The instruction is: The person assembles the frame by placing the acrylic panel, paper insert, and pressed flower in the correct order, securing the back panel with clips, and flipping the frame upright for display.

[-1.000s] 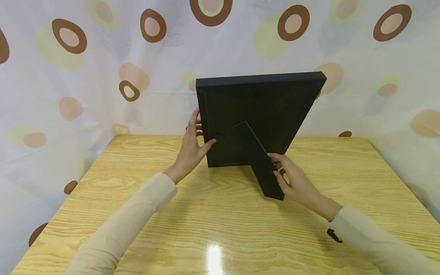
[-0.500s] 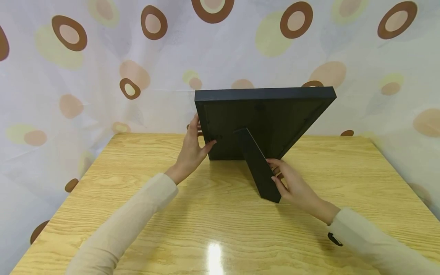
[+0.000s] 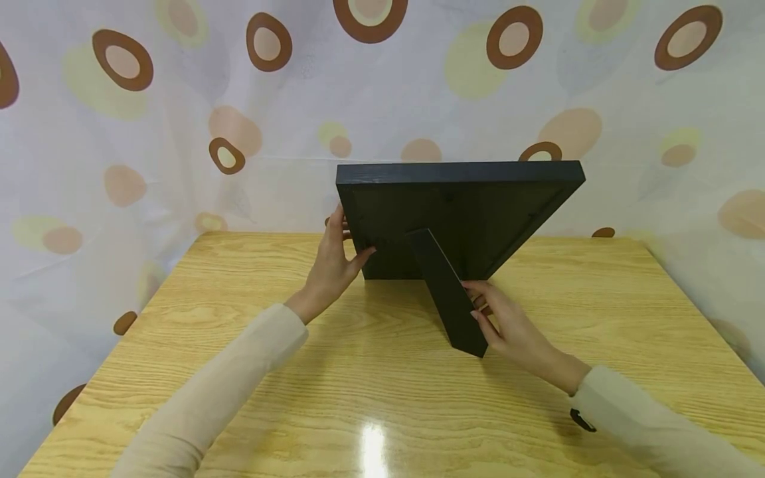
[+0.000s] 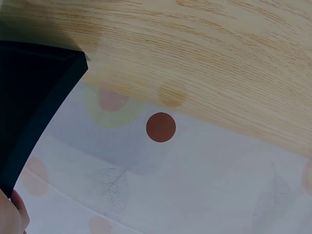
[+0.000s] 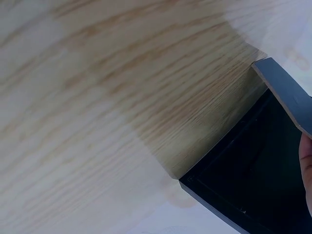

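A black picture frame [image 3: 388,219] stands at the far part of the table, its back toward me and its top leaning my way. From the middle of its back a black easel leg [image 3: 445,292] slants down and out to the table. My left hand [image 3: 331,262] grips the frame's left side, thumb on the back and fingers round the outer edge. Between thumb and fingers, my right hand [image 3: 508,325] pinches the right edge of the leg. In the right wrist view the leg [image 5: 285,90] sticks out from the frame's back [image 5: 258,165]. The frame's front is hidden.
The wooden table [image 3: 358,398] reaches back to a white curtain [image 3: 382,86] with brown and yellow spots. A small black item [image 3: 582,419] shows under the right sleeve's cuff.
The frame's top has tipped toward me and lower, and its bottom edge has shifted slightly back. The easel leg's foot has come down and a little left, with my right hand still on it.
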### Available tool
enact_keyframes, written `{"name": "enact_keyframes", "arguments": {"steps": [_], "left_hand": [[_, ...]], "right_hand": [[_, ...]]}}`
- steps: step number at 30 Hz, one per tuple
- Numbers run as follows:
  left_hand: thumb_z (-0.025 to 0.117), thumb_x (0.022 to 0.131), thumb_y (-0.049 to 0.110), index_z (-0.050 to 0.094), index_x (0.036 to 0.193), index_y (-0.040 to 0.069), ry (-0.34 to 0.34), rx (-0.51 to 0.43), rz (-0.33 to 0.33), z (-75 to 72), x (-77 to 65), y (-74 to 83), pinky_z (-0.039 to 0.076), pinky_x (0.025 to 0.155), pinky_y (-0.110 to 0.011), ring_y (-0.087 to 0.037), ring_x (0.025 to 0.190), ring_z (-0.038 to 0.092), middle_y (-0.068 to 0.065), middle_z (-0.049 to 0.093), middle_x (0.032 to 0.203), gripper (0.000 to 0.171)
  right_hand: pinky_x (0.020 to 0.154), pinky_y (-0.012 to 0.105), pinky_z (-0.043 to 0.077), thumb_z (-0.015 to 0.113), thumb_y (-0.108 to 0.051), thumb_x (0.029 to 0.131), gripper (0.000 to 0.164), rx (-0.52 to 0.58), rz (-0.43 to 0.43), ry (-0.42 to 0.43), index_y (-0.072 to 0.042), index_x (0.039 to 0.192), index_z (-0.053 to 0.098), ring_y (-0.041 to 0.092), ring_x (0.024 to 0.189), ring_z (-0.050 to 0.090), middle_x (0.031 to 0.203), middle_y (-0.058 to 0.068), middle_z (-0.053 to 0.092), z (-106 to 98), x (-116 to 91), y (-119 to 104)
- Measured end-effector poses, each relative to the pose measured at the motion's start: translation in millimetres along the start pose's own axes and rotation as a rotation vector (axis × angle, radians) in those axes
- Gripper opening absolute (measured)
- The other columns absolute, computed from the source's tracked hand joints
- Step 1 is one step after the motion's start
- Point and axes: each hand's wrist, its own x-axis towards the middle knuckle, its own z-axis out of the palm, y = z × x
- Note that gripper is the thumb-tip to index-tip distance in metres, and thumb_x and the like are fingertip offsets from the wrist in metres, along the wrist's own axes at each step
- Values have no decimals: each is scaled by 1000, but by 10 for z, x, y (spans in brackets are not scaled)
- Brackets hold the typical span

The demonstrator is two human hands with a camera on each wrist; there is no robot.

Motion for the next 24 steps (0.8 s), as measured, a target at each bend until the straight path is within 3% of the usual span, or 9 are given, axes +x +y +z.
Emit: {"name": "enact_keyframes", "arguments": {"steps": [5, 11, 24], "left_hand": [[67, 80, 2, 5, 143, 4, -6, -6, -15, -3, -4, 5, 48, 87, -38, -30, 105, 48, -20, 38, 130, 89], [68, 79, 1, 6, 142, 5, -7, -31, -20, -15, -7, 2, 49, 86, -36, -31, 104, 51, -20, 44, 118, 89], [67, 78, -1, 13, 141, 2, -21, -74, 50, -106, 7, -38, 49, 85, -33, -29, 101, 55, -18, 47, 112, 83]], "right_hand": [[68, 13, 45, 58, 21, 73, 56, 2, 25, -21, 8, 125, 42, 13, 80, 54, 105, 13, 55, -3, -7, 7], [74, 19, 43, 59, 13, 78, 53, 26, 97, -11, 6, 127, 40, 13, 87, 52, 107, 7, 55, -44, -29, -8], [82, 30, 32, 49, 5, 80, 49, -30, 150, 320, 10, 126, 32, 34, 108, 38, 125, 29, 35, -162, -2, 43]]}}
